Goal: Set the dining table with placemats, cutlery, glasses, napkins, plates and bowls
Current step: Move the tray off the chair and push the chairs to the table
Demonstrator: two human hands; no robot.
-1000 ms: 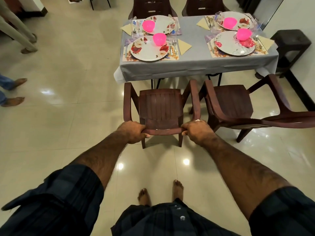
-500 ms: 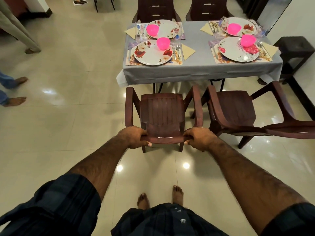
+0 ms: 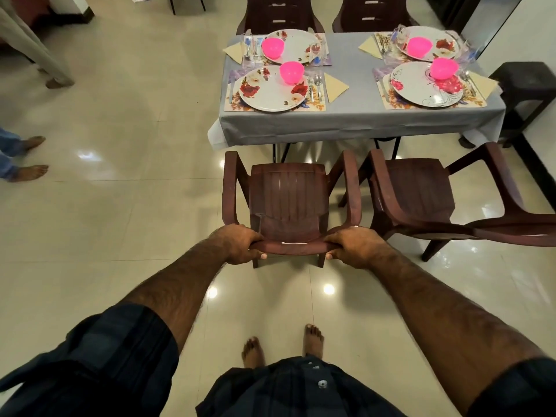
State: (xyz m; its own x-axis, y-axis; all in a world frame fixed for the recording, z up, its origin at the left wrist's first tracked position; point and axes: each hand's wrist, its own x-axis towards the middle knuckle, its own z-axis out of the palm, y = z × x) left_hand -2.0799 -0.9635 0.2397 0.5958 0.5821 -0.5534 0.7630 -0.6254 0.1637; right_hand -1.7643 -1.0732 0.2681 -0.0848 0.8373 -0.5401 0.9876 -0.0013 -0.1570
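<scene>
A brown plastic armchair [image 3: 288, 200] faces the grey-clothed dining table [image 3: 355, 121]. My left hand [image 3: 240, 243] grips the left end of its top back rail and my right hand [image 3: 353, 245] grips the right end. On the table lie several floral placemats, each with a flowered plate and a pink bowl. The near-left setting has a plate [image 3: 272, 88], a pink bowl [image 3: 291, 72], cutlery [image 3: 314, 85] and a yellow napkin [image 3: 334, 87]. The near-right setting has a plate [image 3: 425, 84] and a bowl [image 3: 443, 68]. Clear glasses [image 3: 249, 51] stand at the far left.
A second brown armchair [image 3: 421, 194] stands just right of mine, turned at an angle. Two more chairs [image 3: 279, 13] sit at the table's far side. A dark stool [image 3: 525, 82] is by the right wall. Other people's bare feet [image 3: 30, 171] are at the left.
The chair and my two hands on it have moved closer to the table; the table edge now lies just beyond the chair's seat.
</scene>
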